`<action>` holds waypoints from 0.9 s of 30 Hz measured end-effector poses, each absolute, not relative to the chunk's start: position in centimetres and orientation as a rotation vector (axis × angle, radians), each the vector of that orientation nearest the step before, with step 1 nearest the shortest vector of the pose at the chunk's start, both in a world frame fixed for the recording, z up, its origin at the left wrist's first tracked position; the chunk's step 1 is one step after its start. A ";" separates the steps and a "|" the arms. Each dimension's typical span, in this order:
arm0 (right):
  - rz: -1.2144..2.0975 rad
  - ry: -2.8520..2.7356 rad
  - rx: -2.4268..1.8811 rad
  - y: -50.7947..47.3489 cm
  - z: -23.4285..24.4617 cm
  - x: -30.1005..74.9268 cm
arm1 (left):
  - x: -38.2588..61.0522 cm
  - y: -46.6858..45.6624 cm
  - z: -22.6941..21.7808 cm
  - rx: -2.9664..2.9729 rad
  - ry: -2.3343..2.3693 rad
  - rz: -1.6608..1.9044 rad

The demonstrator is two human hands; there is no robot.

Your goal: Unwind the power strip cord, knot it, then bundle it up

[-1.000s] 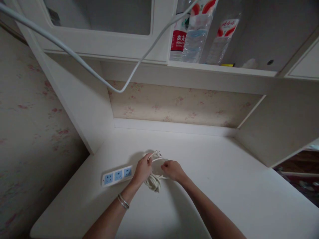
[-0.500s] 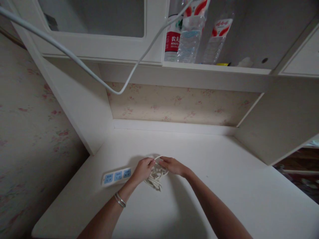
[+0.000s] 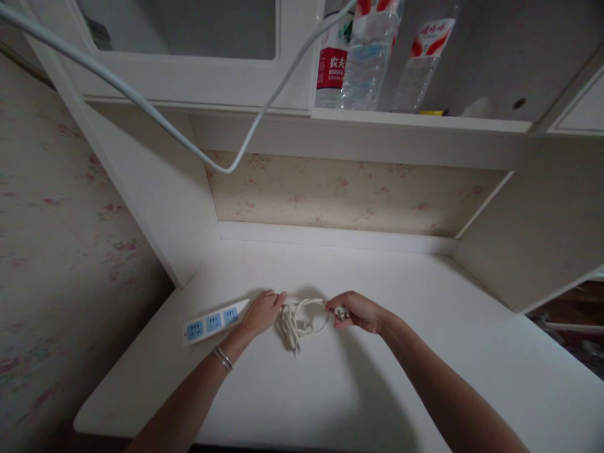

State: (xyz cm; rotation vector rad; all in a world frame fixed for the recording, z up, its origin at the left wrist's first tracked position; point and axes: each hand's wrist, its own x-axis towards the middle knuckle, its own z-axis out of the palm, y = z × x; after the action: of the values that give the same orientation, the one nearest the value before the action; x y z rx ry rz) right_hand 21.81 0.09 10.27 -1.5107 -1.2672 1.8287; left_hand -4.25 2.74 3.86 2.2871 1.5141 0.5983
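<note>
A white power strip (image 3: 210, 323) with blue socket faces lies at a slant on the desk, left of centre. My left hand (image 3: 264, 311) is closed over its right end, where the cord comes out. Beside it sits a loosely bundled white cord (image 3: 290, 327), partly looped. My right hand (image 3: 358, 310) pinches the plug (image 3: 341, 313) on the cord's free end, fingers closed around it. One cord loop runs from the bundle to this hand. The left fingertips touch the edge of the bundle, and what lies under the palm is hidden.
A thick white cable (image 3: 226, 170) hangs across the upper view, close to the camera. Above the white desk (image 3: 425, 352) a shelf (image 3: 425, 123) holds several plastic bottles (image 3: 368, 63). Side panels (image 3: 146, 182) border the desk's back, with flowered wallpaper behind.
My right hand has moved right, away from the bundle, bringing the plug and a cord loop with it. My left hand and the power strip have shifted slightly left.
</note>
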 end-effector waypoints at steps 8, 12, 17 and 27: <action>1.770 -1.147 -1.627 -5.0 9.0 31.1 | -6.6 6.7 3.2 2.353 1.628 0.411; 1.662 -1.156 -1.634 -7.7 9.4 32.2 | -4.9 7.7 2.6 2.365 1.636 0.353; 1.741 -1.297 -1.492 -10.8 10.5 29.6 | -2.9 7.7 1.8 2.384 1.651 0.359; 1.547 -2.021 -1.386 -11.0 10.0 19.3 | -0.2 6.0 1.5 2.519 1.556 0.390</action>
State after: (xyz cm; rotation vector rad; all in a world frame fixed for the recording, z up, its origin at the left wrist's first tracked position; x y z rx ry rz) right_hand 19.32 -10.99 10.05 -1.3865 -2.0211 1.5471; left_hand -0.22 6.04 1.48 2.5189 1.5562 0.3898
